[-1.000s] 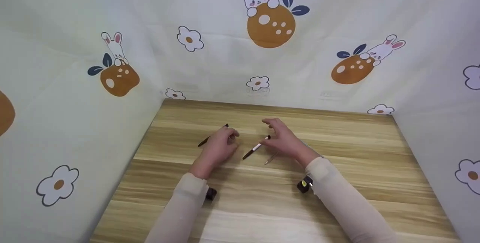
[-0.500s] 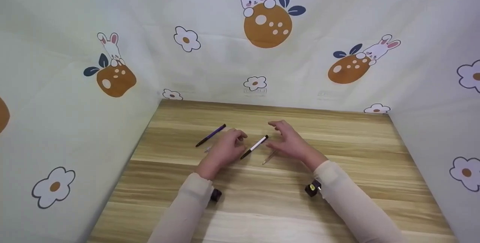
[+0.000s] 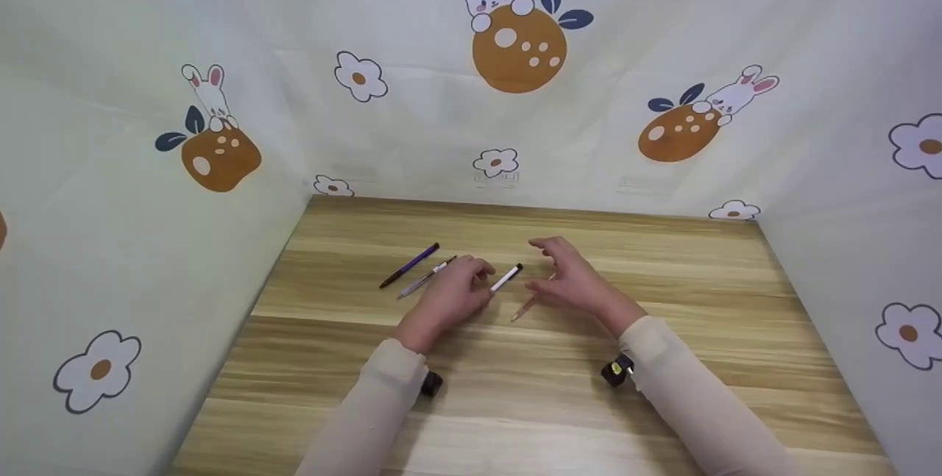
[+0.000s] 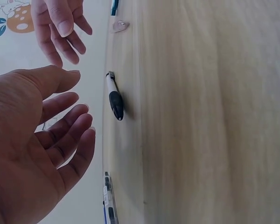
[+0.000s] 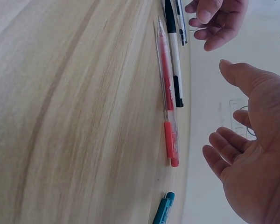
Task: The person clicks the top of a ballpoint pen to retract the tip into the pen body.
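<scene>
My left hand hovers over the wooden table with loosely bent fingers and holds nothing. Left of it lie a purple pen and a clear-barrelled pen, the latter partly behind the hand. Between both hands is a white pen with black ends, its dark grip hidden by my left hand in the head view. My right hand, thumb and fingers spread apart, hangs above a clear red pen and touches nothing. A teal pen shows beyond the red one in the right wrist view.
Pale curtain walls printed with rabbits, oranges and flowers enclose the wooden table at the back and sides. Small black devices are strapped under both wrists, such as the right wrist device.
My left hand has moved right, uncovering the purple pen and much of the clear pen while covering part of the white pen. My right hand has shifted slightly right. The head view has turned slightly.
</scene>
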`<state>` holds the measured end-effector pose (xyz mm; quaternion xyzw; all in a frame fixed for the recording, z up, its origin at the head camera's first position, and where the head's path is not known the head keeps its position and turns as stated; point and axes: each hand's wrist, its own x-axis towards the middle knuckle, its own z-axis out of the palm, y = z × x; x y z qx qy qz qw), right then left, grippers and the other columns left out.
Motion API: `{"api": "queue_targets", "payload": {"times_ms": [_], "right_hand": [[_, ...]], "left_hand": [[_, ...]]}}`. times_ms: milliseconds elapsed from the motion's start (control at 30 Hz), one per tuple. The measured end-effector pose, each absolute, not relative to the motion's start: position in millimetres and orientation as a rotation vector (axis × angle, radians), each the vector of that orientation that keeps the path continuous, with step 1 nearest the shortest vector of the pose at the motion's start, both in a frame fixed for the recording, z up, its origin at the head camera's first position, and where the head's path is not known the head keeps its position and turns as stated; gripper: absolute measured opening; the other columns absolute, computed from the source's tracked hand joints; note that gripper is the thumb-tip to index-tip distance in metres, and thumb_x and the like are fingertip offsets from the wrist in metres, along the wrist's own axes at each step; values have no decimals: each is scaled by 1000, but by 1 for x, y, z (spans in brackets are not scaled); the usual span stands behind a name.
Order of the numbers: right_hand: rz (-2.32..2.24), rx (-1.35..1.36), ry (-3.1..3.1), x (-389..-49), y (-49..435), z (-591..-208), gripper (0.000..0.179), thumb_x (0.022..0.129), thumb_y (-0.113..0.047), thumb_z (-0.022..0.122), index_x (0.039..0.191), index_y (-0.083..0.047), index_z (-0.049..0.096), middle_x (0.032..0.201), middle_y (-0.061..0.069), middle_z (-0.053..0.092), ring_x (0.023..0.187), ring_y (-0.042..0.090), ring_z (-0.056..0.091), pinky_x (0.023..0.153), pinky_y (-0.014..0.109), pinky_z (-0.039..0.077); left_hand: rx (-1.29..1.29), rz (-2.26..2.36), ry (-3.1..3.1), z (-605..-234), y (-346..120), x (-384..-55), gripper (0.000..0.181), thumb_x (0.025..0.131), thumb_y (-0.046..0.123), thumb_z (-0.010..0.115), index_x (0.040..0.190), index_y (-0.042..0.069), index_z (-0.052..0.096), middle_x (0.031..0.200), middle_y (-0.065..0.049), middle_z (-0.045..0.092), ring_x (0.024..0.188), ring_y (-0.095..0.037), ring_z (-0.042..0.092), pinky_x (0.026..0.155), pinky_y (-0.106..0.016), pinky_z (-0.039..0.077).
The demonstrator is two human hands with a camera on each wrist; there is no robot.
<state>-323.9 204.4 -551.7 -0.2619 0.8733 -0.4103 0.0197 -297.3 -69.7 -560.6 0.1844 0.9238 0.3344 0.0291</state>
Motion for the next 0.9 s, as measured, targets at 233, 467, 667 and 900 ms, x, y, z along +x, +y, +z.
{"api": "queue_targets", "payload": {"times_ms": [233, 467, 667, 900], "right_hand": [[-1291, -796, 2693, -323, 208, -554, 76, 95, -16, 89, 159, 2, 50, 151, 29, 52, 139, 50, 51, 109, 60, 54], [-1342, -764, 2645, -322, 209, -555, 75, 96, -15, 88, 160, -1, 51, 152, 29, 50, 140, 50, 50, 102, 56, 59], [-1348, -757, 2646, -321, 211, -557, 75, 95, -13, 88, 159, 0, 51, 151, 29, 50, 136, 50, 52, 98, 56, 61], [-1348, -747, 2646, -319, 212, -557, 75, 95, -12, 88, 158, 3, 50, 153, 30, 49, 140, 51, 50, 103, 56, 58]], "left_hand": [[590, 978, 2869, -565, -63, -299, 36, 100, 20, 83, 133, 9, 74, 117, -6, 70, 105, -22, 65, 92, -43, 57], [562, 961, 2859, -571, -59, -301, 35, 100, 19, 83, 132, 9, 74, 117, -5, 70, 106, -22, 66, 93, -42, 58], [564, 934, 2866, -574, -57, -301, 36, 100, 19, 82, 133, 8, 73, 117, -6, 69, 105, -23, 66, 94, -44, 58], [544, 879, 2891, -576, -53, -301, 32, 98, 15, 80, 129, 7, 74, 113, -5, 67, 99, -21, 64, 91, -44, 58]]}}
